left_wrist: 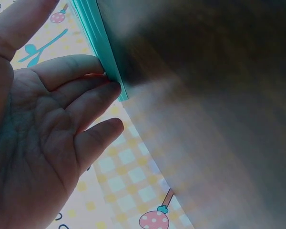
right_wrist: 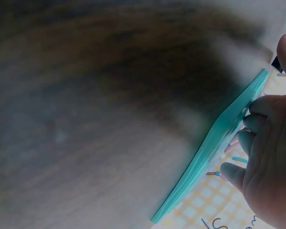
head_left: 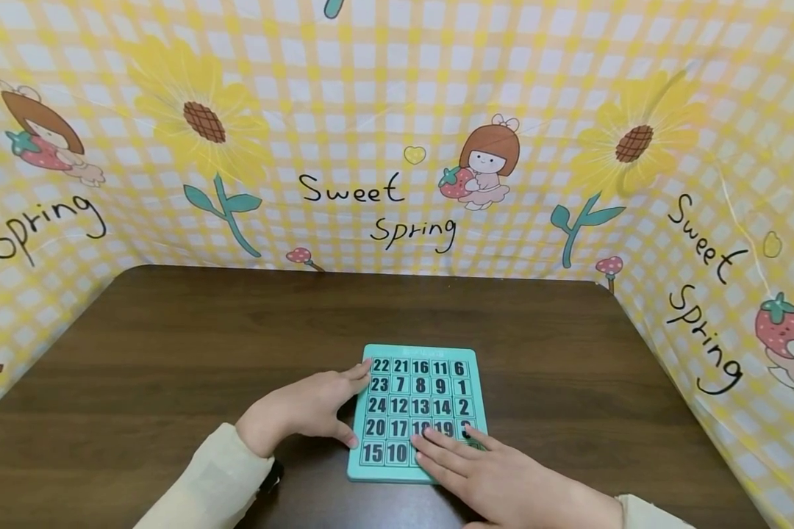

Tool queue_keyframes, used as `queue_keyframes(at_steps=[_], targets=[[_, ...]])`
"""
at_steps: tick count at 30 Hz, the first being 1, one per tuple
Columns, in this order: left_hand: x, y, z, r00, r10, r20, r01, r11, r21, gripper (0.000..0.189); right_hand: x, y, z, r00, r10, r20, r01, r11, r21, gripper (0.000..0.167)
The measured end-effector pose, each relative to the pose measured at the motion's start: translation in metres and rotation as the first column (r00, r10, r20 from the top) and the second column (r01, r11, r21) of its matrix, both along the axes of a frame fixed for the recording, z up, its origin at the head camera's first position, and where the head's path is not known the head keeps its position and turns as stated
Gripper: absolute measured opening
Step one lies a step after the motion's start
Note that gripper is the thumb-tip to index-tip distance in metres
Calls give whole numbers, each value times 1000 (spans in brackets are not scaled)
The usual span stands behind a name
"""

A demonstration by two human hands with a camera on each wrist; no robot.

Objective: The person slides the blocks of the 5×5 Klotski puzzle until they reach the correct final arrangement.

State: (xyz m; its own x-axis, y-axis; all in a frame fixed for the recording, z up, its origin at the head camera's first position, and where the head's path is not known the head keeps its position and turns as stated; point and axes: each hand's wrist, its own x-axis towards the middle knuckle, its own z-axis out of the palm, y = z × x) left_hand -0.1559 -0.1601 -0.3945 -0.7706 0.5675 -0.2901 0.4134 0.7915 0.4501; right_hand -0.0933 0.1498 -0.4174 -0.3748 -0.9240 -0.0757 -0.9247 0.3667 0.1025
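A turquoise number sliding puzzle [head_left: 419, 397] lies flat on the table, its white tiles bearing black numbers. Along its left edge rests my left hand [head_left: 311, 404], thumb near the lower corner and fingers toward the upper one. In the left wrist view, the fingertips of the left hand [left_wrist: 52, 109] meet the puzzle's side [left_wrist: 97, 43]. My right hand [head_left: 496, 470] lies over the lower right of the puzzle, its extended fingers touching the tiles and covering part of the bottom row. The right wrist view has the right hand [right_wrist: 271, 152] against the puzzle's face [right_wrist: 229, 119].
The dark brown wooden table [head_left: 238, 316] extends around the puzzle. Behind it and at both sides hangs a yellow checked cloth [head_left: 357, 95] printed with sunflowers, cartoon figures and "Sweet Spring". A small black item [head_left: 273, 476] shows at the left cuff.
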Motion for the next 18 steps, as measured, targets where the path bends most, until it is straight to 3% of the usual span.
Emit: queue_keyframes(at_steps=[5, 13, 18], targets=[[-1, 1, 0, 1000, -6, -2, 6, 1000, -1, 96, 1, 5, -1, 1000, -13, 10, 13, 1000, -4, 79], [-2, 0, 0, 1000, -7, 9, 7, 1000, -3, 96, 5, 22, -3, 998, -35, -53, 33, 999, -29, 78], [-2, 0, 0, 1000, -9, 10, 9, 1000, -3, 95, 7, 30, -3, 998, -58, -34, 56, 997, -54, 79]])
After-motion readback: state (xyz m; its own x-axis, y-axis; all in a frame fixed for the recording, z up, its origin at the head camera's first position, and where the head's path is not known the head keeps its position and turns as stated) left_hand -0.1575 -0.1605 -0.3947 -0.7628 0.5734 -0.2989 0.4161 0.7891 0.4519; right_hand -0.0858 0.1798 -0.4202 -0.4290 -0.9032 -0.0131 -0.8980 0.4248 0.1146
